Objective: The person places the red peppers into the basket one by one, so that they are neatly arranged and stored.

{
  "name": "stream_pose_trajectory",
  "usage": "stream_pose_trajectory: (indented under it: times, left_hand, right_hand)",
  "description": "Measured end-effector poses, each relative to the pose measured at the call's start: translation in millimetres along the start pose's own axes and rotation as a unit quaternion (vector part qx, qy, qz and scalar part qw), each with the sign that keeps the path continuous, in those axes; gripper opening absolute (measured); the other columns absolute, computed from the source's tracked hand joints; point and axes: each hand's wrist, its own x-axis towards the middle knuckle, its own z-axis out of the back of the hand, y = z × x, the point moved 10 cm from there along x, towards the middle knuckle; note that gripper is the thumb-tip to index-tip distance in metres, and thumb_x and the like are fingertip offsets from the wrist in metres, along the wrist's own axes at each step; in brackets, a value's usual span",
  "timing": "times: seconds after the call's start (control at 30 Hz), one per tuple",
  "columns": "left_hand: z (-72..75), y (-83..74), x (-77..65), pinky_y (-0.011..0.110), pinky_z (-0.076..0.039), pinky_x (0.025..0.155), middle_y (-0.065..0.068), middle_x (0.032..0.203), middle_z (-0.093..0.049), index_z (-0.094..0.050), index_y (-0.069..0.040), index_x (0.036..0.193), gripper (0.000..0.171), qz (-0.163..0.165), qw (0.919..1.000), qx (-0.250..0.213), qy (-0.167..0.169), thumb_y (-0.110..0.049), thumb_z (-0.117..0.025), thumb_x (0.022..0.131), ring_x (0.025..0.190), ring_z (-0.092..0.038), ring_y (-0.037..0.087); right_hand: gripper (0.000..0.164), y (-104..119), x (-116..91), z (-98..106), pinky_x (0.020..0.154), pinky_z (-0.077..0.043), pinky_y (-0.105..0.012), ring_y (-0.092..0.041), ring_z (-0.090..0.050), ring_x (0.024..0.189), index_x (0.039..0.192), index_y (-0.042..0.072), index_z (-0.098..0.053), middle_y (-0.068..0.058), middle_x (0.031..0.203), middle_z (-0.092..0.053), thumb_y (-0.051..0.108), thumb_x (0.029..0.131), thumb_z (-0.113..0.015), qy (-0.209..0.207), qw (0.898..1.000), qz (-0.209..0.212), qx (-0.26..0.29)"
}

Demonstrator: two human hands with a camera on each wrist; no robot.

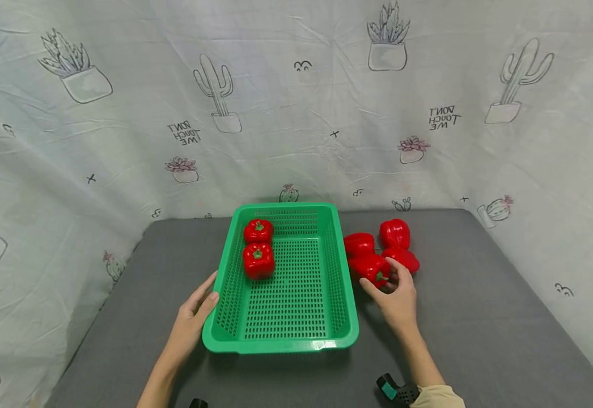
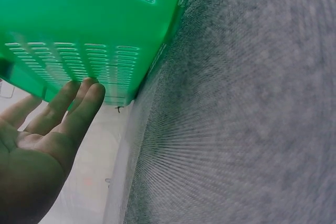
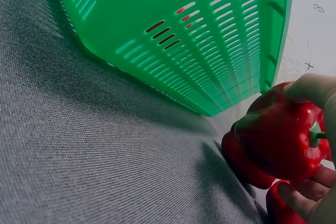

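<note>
A green plastic basket (image 1: 286, 345) with slotted walls stands in the middle of the table. My left hand (image 1: 194, 317) is at its left side, fingers extended against the outer wall in the left wrist view and thumb at the rim. To the right of the basket, my right hand (image 1: 399, 297) grips a red bell pepper (image 3: 281, 135) by its stem end, thumb on one side and fingers on the other. Close around it lie more red bell peppers (image 1: 395, 233). Inside the basket, two red bell peppers (image 1: 258, 261) sit one behind the other along the left wall, stems up.
A grey cloth-covered table (image 1: 470, 306) extends around the basket. Behind and beside it hangs a pale curtain (image 1: 296, 113) printed with cacti. A black strap with a teal patch (image 1: 395, 391) is at my right wrist.
</note>
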Motion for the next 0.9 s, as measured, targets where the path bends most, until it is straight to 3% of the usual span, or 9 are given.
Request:
stream_pose_trajectory:
  times: [0.33, 0.9]
  left_hand:
    - [0.4, 1.3, -0.5, 0.023, -0.044, 0.093, 0.005, 0.15, -0.041, -0.033, -0.03, 0.154, 0.049, 0.007, 0.9999, 0.012, -0.006, -0.03, -0.047, 0.107, 0.127, -0.049, 0.017]
    - [0.2, 2.0, 0.6, 0.026, -0.046, 0.091, 0.008, 0.149, -0.041, -0.032, -0.029, 0.155, 0.05, 0.009, 0.9998, 0.015, -0.003, -0.03, -0.046, 0.107, 0.125, -0.05, 0.016]
  right_hand:
    - [0.065, 4, -1, 8, 0.085, -0.045, -0.023, -0.016, -0.051, 0.104, 0.137, 0.01, -0.053, -0.001, 0.126, -0.053, 0.019, 0.08, -0.083, -0.037, 0.999, 0.02, 0.026]
    - [0.059, 9, -3, 17, 0.085, -0.049, -0.03, -0.014, -0.053, 0.1, 0.132, 0.009, -0.059, 0.0, 0.126, -0.057, 0.017, 0.079, -0.084, -0.079, 0.996, 0.039, 0.028]
